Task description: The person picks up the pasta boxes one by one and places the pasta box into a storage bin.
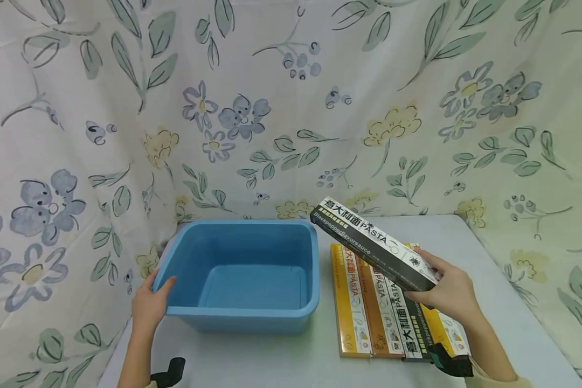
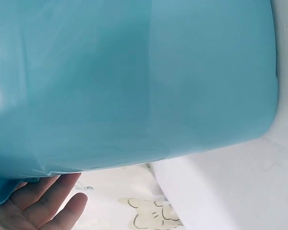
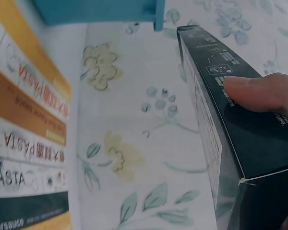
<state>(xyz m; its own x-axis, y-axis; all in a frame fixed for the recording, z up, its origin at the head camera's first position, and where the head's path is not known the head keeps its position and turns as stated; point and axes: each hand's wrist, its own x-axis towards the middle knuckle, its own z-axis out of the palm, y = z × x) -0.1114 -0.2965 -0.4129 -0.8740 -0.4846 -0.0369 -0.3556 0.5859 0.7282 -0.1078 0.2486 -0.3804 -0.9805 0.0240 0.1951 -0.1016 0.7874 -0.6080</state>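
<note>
A blue plastic bin (image 1: pixel 244 319) stands on the table with nothing in it. My left hand (image 1: pixel 149 303) grips its left rim, thumb over the edge; in the left wrist view fingers (image 2: pixel 50 201) press up under the rim along the outer wall. Raised and tilted, a black-and-white pasta box (image 1: pixel 368 242) is held by its near end in my right hand (image 1: pixel 451 291). Its far end points up toward the bin's right rim. In the right wrist view the thumb (image 3: pixel 259 93) lies across the box's dark face (image 3: pixel 216 62).
Under the raised box, several pasta boxes lie side by side on the white table (image 1: pixel 320 358): a yellow one (image 1: pixel 344 312), an orange one (image 1: pixel 375 312), a black one (image 1: pixel 412 328) and another yellow one partly behind my right hand. A floral curtain (image 1: pixel 291 108) hangs behind.
</note>
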